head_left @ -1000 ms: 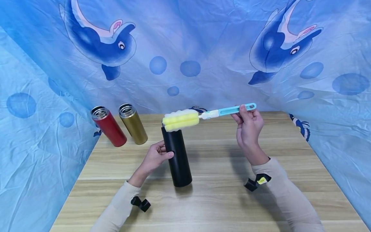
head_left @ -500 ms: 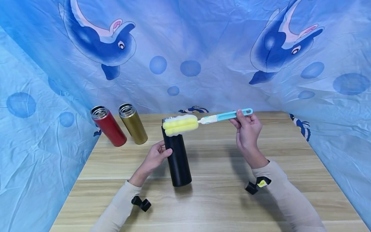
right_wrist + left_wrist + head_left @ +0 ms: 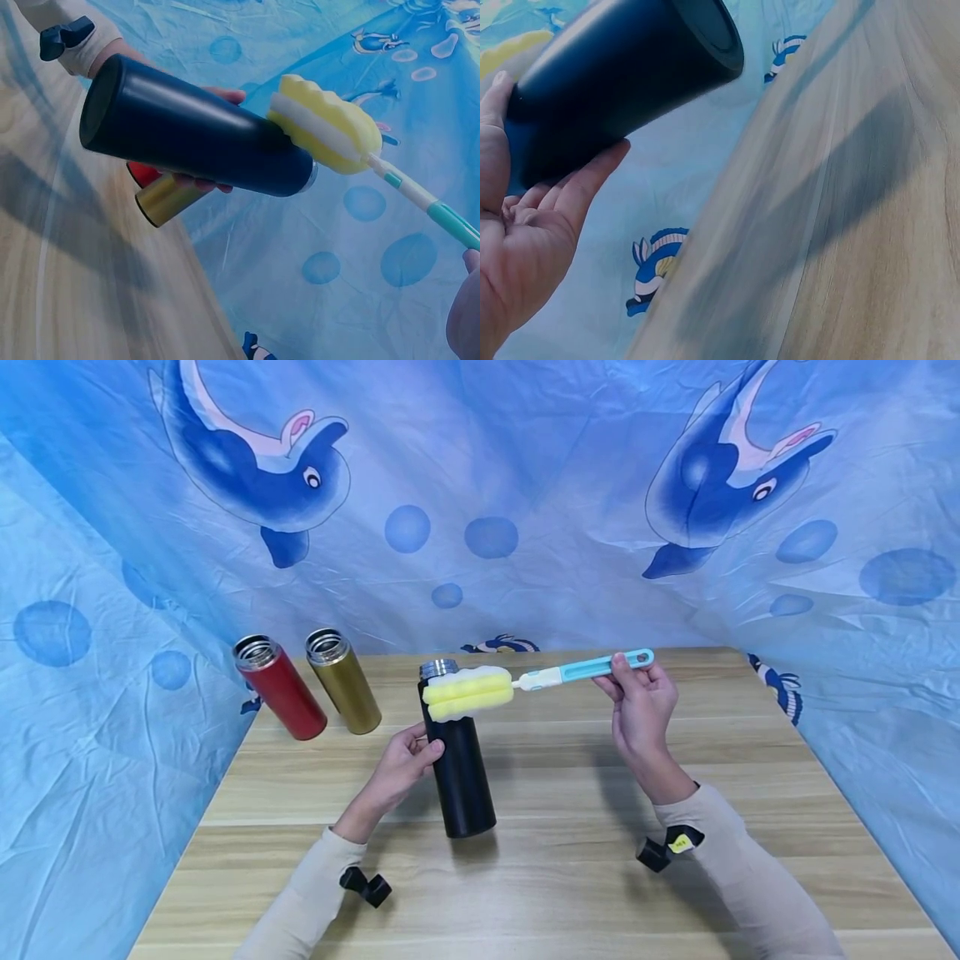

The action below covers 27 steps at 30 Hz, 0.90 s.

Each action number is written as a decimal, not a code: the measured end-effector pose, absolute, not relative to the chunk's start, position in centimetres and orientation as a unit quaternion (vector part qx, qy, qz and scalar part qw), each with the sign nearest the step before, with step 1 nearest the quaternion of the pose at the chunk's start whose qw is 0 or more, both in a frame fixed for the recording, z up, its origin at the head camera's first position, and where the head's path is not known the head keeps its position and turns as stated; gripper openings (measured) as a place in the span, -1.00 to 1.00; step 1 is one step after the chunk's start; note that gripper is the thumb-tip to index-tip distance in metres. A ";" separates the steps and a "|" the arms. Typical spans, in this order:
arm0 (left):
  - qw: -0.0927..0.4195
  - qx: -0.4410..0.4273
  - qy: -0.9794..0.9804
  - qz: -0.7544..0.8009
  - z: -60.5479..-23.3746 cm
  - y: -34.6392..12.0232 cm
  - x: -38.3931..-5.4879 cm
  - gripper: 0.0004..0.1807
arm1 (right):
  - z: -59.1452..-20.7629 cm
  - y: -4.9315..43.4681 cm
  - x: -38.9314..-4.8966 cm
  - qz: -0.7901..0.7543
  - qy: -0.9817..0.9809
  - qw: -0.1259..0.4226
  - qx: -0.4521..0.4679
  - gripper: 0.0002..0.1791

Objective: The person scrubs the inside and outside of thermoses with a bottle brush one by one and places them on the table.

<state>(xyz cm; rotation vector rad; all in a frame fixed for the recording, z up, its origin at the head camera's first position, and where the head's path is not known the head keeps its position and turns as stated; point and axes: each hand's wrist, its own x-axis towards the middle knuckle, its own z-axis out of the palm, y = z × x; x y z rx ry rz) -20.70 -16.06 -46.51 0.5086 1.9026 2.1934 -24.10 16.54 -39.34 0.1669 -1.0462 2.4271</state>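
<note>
My left hand (image 3: 397, 768) grips a black thermos bottle (image 3: 463, 785) around its upper side. The bottle is tilted and held above the table, its shadow apart from it in the left wrist view. Its bare metal neck (image 3: 438, 668) points up and away. My right hand (image 3: 645, 706) pinches the turquoise handle (image 3: 600, 667) of a bottle brush near its end. The brush's yellow and white sponge head (image 3: 468, 693) lies across the outside of the bottle just below the neck; in the right wrist view the sponge (image 3: 326, 124) appears to touch the bottle wall.
A red thermos bottle (image 3: 283, 689) and a gold thermos bottle (image 3: 345, 683) stand uncapped at the back left of the wooden table (image 3: 570, 877). A blue curtain with dolphins (image 3: 480, 460) closes off the back and sides.
The brush has moved down along the bottle's outside, from the mouth to just below the neck, so the metal neck now shows. My right hand has lowered; the left still grips the bottle.
</note>
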 end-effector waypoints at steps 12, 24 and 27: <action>0.112 0.163 0.628 0.752 -46.2 -16.5 -20.7 -0.37 | -39.9 16.8 -23.6 0.891 -0.385 0.236 0.042 -0.84; 0.103 0.180 0.633 0.746 -46.5 -16.9 -20.6 -0.29 | -39.9 17.3 -23.5 0.898 -0.361 0.245 0.049 -0.84; 0.088 0.175 0.643 0.740 -46.6 -17.0 -20.7 -0.31 | -39.9 17.5 -23.3 0.898 -0.366 0.242 0.046 -0.80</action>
